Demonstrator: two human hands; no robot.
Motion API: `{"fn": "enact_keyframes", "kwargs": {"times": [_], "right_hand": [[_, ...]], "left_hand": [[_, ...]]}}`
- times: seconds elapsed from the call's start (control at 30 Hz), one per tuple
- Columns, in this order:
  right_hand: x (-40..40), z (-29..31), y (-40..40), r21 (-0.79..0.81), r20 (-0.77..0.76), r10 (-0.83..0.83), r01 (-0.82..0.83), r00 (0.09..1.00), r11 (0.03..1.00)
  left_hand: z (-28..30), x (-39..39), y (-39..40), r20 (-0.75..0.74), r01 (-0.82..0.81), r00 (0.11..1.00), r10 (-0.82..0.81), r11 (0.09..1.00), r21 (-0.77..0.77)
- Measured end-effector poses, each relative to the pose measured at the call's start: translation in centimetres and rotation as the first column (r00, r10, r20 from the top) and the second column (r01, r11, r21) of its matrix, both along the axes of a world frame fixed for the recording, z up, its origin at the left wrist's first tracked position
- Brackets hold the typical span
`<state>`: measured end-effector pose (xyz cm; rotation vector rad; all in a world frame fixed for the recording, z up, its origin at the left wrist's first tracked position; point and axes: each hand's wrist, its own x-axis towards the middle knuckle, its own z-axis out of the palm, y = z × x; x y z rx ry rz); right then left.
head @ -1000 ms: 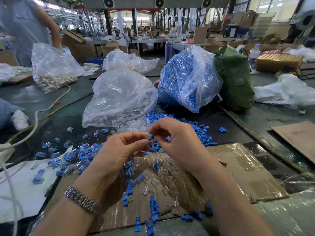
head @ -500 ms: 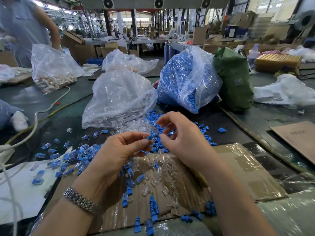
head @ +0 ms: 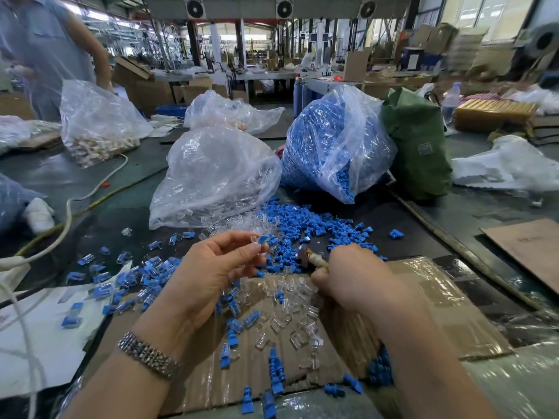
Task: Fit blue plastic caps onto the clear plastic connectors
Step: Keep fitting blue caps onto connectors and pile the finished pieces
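Observation:
My left hand (head: 217, 267) pinches a clear connector with a blue cap (head: 257, 241) between thumb and fingertips, held above the table. To its right, my right hand (head: 360, 276) is low on the cardboard, fingers curled round a small wooden-handled tool with a metal head (head: 308, 256). Loose blue caps (head: 305, 219) lie in a pile just beyond both hands. Clear connectors (head: 290, 325) are scattered on the cardboard between my wrists. Capped pieces (head: 145, 275) lie in a heap to the left.
A clear bag of connectors (head: 211, 173) and a bag of blue caps (head: 332, 146) stand behind the pile, with a green bag (head: 417, 146) to the right. Taped cardboard (head: 447, 313) covers the near table. A white cable (head: 69, 213) runs left. A person (head: 45, 49) stands far left.
My right hand let go of the piece, swung right and down to the cardboard, and now grips a small tool. My left hand kept the capped connector and stayed in place.

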<state>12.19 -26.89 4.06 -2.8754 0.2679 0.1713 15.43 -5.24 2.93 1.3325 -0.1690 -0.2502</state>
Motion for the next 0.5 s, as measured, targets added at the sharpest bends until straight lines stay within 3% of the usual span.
{"fn": "enact_keyframes", "kwargs": {"times": [0.27,0.4,0.5], "right_hand": [[-0.4,1.0,-0.8,0.206,-0.001,0.095,-0.093,0.995,0.974],[-1.4,2.5,0.3,0.500,0.059,0.195,-0.198,0.979,0.843],[-2.3,2.8,0.9,0.604,0.040,0.290,-0.254,0.956,0.755]], "left_hand": [[0.1,0.0,0.3,-0.054,-0.016,0.998,0.009,0.993,-0.120],[0.1,0.1,0.3,-0.033,-0.039,0.999,0.035,0.990,-0.135],[0.2,0.2,0.3,-0.010,-0.023,1.000,0.022,0.986,-0.164]]}}
